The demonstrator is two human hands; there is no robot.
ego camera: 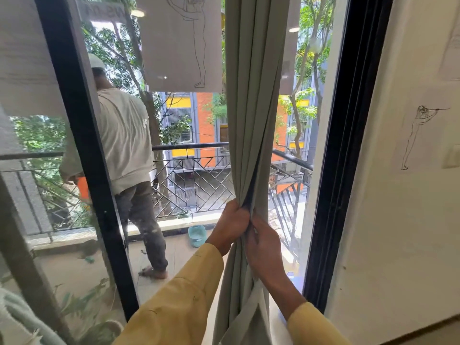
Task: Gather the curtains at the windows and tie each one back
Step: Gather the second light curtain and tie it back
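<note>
A pale grey-green curtain [251,95] hangs gathered into a narrow bunch in front of the glass, just left of the black window frame [348,145]. My left hand [230,226] grips the bunch from the left at about waist height. My right hand [265,245] holds it from the right, just below, fingers curled around the folds. A flat strip of the same fabric [249,317] hangs loose along the bunch below my right hand. Both sleeves are yellow.
A black door post [82,145] stands to the left. Outside on the balcony a person in a light top [124,135] stands by the metal railing [194,185], with a teal container [197,235] on the floor. Paper drawings are taped to the glass and the white wall [398,220].
</note>
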